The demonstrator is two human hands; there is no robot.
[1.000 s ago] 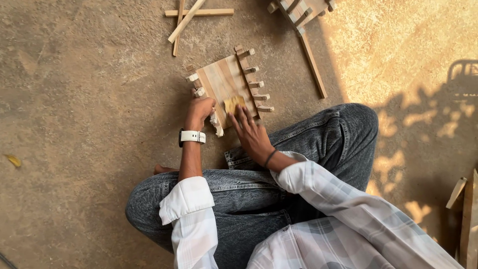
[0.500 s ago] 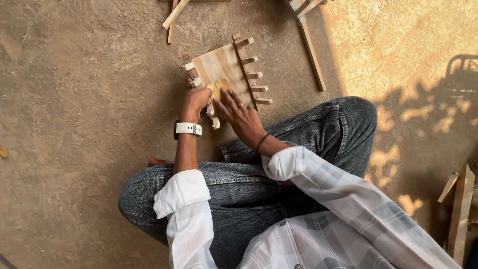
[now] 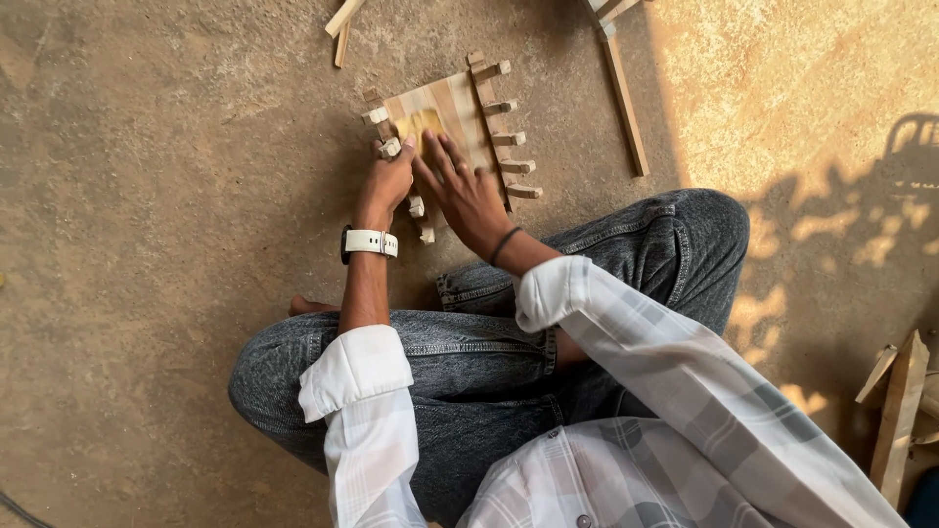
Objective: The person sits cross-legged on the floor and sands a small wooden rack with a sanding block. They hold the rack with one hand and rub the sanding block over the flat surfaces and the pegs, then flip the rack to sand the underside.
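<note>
Floor: a rough, dusty concrete floor point(image 3: 166, 147) fills the view, shaded on the left and sunlit at the upper right, with leaf shadows falling across the bright patch.
Person: seated cross-legged on that floor in blue jeans point(image 3: 469, 362) and a pale checked shirt point(image 3: 626, 411) with the cuffs turned back.
Wooden panel: and here is the centre of it all, a small slatted wooden panel point(image 3: 460, 108) lying flat on the floor just ahead of the knees, tilted on the diagonal, with a dark cross-strip and short pegs sticking out along its 2 long edges.
Long strip: 1 long wooden strip point(image 3: 624, 98) lies on the floor to the right of the panel, apart from it.
Offcuts: a stack of wood offcuts point(image 3: 898, 411) sits at the right edge, and 2 loose sticks point(image 3: 340, 29) lie at the top, well apart from the panel.
Right hand: the right hand point(image 3: 468, 191) lies palm down on the panel, fingers spread and flat, fingertips pressing a yellowish sanding pad point(image 3: 419, 122) against the slats; a dark band circles the wrist.
Left hand: the left hand point(image 3: 386, 181) is curled closed around the panel's near left edge, among the pegs, pinning it in place.
Watch: a white-strapped watch point(image 3: 370, 242) sits on the left wrist.
</note>
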